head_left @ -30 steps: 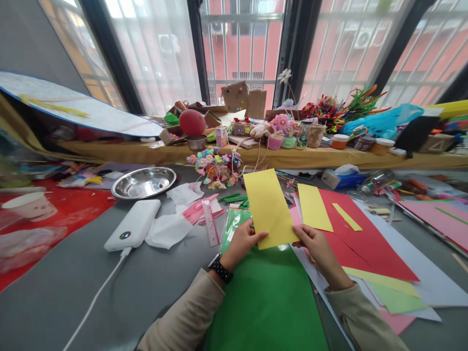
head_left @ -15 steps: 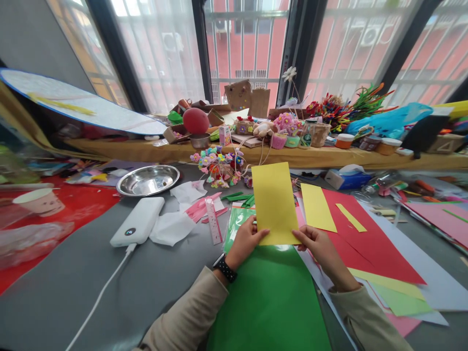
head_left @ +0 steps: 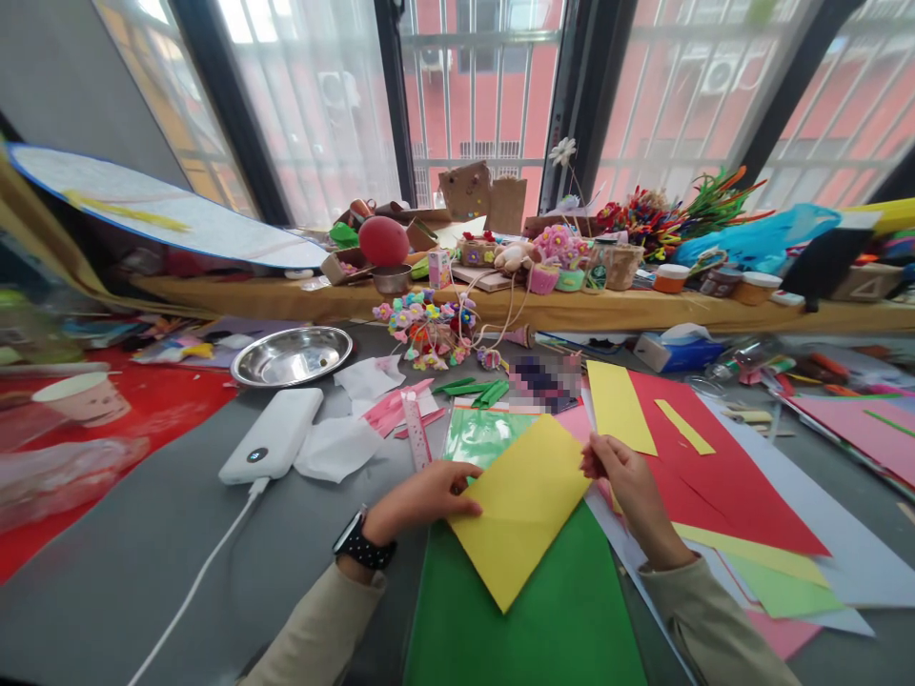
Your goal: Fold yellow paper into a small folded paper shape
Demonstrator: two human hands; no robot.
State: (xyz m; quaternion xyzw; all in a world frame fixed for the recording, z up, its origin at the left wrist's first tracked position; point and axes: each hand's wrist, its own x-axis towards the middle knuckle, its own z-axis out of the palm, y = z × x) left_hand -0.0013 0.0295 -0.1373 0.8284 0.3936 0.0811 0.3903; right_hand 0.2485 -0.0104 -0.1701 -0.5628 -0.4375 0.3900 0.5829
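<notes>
A yellow sheet of paper [head_left: 525,510] is held at a slant over a green folder [head_left: 529,610], one corner pointing toward me. My left hand [head_left: 429,500], with a black dotted watch strap on its wrist, pinches the sheet's left side, thumb on top. At the right corner, the curled fingers of my right hand [head_left: 629,486] close on the edge; the fingertips are partly hidden. Just right of that hand, a second yellow piece [head_left: 620,408] and a thin yellow strip [head_left: 684,426] rest on red paper [head_left: 736,486].
To the left are a white power bank [head_left: 272,438] with a cable, a pink ruler [head_left: 416,433], tissues [head_left: 339,448] and a steel plate [head_left: 247,373]. Green paper pieces [head_left: 490,393] lie behind the folder. Craft flowers [head_left: 429,329] stand before a cluttered sill [head_left: 300,303].
The yellow sheet has gone from upright to tilted and lower, turned cornerwise. My left hand has shifted left and down; a blurred-out dark item behind is now uncovered.
</notes>
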